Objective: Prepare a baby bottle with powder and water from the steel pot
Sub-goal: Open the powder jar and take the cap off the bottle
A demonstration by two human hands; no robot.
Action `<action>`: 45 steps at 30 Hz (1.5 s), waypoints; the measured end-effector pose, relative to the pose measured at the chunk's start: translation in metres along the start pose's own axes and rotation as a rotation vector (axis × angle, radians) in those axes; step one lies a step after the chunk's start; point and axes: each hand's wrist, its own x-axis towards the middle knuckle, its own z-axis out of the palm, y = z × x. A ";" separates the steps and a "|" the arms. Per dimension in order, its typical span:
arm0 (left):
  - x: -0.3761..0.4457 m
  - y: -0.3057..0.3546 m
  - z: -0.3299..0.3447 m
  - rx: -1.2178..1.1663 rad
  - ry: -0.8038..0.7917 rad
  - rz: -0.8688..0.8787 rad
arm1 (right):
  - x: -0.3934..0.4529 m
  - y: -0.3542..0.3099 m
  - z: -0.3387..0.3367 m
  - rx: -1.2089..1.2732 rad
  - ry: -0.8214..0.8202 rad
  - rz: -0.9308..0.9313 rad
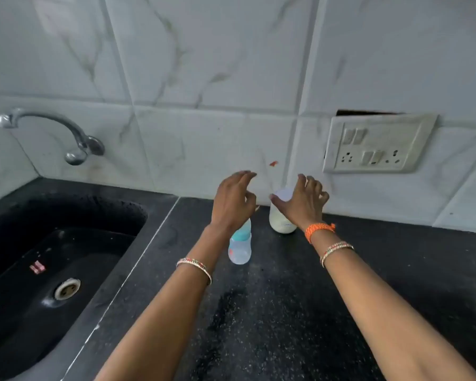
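Black speckled worktop (341,298) carries a white powder jar (282,215) by the wall and the baby bottle (239,250) just before it. Both look light, slick plastic; grip each round its body. Left hand (232,202) and right hand (302,206) hover, fingers apart, holding nothing.

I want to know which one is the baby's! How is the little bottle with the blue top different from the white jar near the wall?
The baby bottle is clear with a turquoise collar; the white jar is milky white with a pale lid. The baby bottle is slimmer, the white jar wider. The baby bottle stands nearer the sink, the white jar by the wall. Both stand upright on the black counter, untouched by either hand.
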 end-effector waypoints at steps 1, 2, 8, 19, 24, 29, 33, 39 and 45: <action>0.007 -0.005 0.002 -0.001 0.001 0.015 | 0.009 -0.002 0.005 -0.036 -0.085 0.040; 0.014 -0.008 0.007 0.006 0.008 0.019 | 0.017 -0.005 0.010 -0.074 -0.148 0.062; 0.035 -0.021 0.022 -0.024 0.000 0.028 | 0.046 0.002 0.035 -0.114 -0.356 0.050; -0.045 0.031 0.006 -0.458 -0.102 -0.126 | -0.026 -0.011 -0.043 -0.022 -0.154 -0.117; -0.128 0.029 0.036 -0.572 -0.273 -0.244 | -0.112 -0.016 -0.058 -0.016 -0.096 -0.144; -0.178 0.032 0.046 -0.630 -0.314 -0.384 | -0.172 -0.016 -0.046 -0.080 -0.064 -0.196; -0.203 0.034 0.044 -0.605 -0.283 -0.427 | -0.192 -0.008 -0.038 -0.120 -0.072 -0.245; -0.206 0.027 0.043 -0.551 -0.315 -0.398 | -0.187 0.012 -0.038 0.131 -0.244 -0.344; -0.199 0.023 0.037 -0.532 -0.442 -0.317 | -0.163 0.019 -0.063 0.034 -0.673 -0.546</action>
